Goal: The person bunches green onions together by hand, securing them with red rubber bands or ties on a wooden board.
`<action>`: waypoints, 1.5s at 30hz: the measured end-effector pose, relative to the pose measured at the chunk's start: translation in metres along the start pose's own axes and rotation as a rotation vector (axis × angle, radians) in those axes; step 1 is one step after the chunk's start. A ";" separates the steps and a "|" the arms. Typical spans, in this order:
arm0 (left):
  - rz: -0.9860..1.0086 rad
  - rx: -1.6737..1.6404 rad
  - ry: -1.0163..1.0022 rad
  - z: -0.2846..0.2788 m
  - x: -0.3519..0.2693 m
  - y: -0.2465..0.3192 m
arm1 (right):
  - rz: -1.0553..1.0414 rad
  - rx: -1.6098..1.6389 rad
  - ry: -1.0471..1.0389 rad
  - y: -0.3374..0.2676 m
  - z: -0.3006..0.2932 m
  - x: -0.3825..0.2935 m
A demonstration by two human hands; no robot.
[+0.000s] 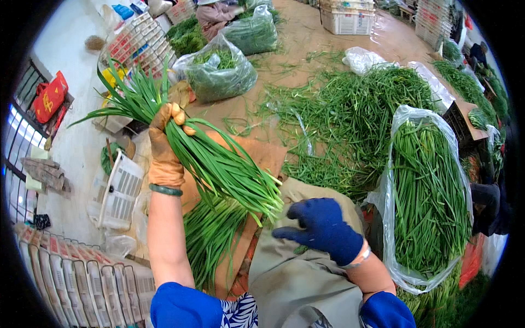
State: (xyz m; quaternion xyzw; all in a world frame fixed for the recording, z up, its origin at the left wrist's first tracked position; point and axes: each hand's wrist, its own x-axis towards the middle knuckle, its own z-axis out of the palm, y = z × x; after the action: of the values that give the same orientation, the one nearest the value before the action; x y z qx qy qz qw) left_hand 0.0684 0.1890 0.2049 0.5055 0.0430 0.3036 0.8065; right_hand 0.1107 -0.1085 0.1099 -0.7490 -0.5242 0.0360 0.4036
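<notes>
My left hand [166,143], in an orange-brown glove with a green bangle at the wrist, is closed around a bunch of long flat green leaves, likely garlic chives [221,168]. The pale cut ends point right, towards my lap. My right hand [324,227], in a dark blue glove, is just below and right of those ends, fingers apart and holding nothing. More of the same leaves [213,238] lie under my left forearm on an orange-brown board [266,156]. At the right, a clear plastic bag [387,192] holds many leaves laid lengthwise.
A heap of loose green leaves [369,102] spreads over the floor ahead. Filled plastic bags [221,78] stand beyond, near a seated person [217,18]. Stacked white crates [86,279] are at lower left, more crates [348,18] at the back. A white basket [121,192] lies left.
</notes>
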 end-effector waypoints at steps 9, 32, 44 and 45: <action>-0.003 -0.045 -0.030 -0.005 0.015 0.018 | 0.045 -0.240 -0.062 0.054 0.017 -0.012; -0.119 0.596 -0.104 0.065 -0.004 -0.083 | 0.378 1.456 0.045 0.025 0.046 0.073; -0.602 -0.365 -0.233 0.012 -0.171 -0.177 | 0.777 1.446 0.054 0.083 0.085 0.064; -0.715 -0.405 -0.108 0.001 -0.181 -0.185 | 0.824 1.355 0.027 0.085 0.101 0.067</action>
State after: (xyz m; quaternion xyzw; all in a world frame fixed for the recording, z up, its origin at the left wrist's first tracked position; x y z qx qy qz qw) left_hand 0.0039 0.0359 0.0068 0.3051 0.1129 -0.0205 0.9454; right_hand 0.1570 -0.0077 0.0122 -0.4745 -0.0640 0.4846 0.7321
